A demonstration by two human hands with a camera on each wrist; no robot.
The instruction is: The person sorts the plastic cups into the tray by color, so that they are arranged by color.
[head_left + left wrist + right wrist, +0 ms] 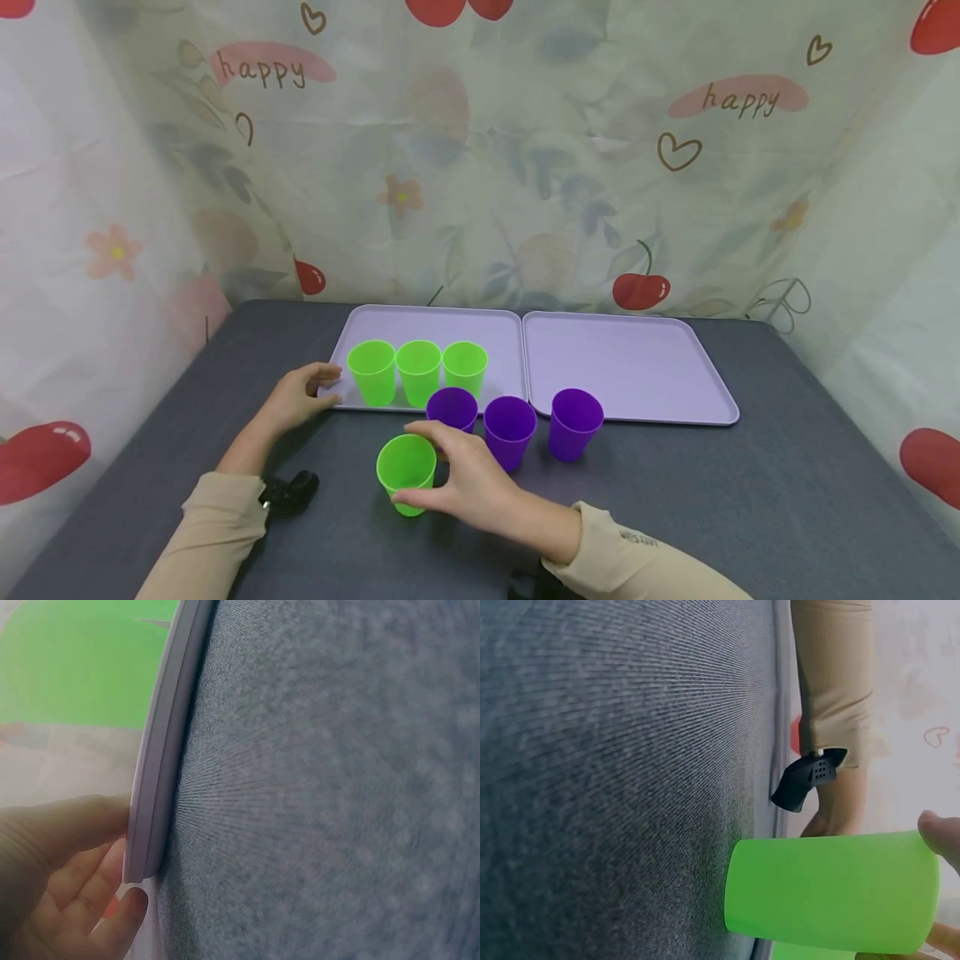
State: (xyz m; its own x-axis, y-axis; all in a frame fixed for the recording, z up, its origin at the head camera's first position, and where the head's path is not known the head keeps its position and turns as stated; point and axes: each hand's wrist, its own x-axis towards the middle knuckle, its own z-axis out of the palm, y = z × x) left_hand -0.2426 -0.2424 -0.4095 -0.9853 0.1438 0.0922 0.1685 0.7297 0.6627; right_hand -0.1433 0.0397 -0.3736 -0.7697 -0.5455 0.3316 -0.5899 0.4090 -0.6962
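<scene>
Green cup (pixel 406 477), head view: gripped by the right hand (pixel 472 479), nearer than the lilac left tray (pixel 495 358). Three green cups (pixel 418 371) are stood on it; three purple cups (pixel 510 429) are seen nearby. Left wrist: tray corner held by the left hand (pixel 64 889). Right wrist: base seen near the tabletop (pixel 615 772); contact cannot be told.

Dark grey table (pixel 675 500): two lilac trays (pixel 630 367) side by side, three purple cups (pixel 510 429).
</scene>
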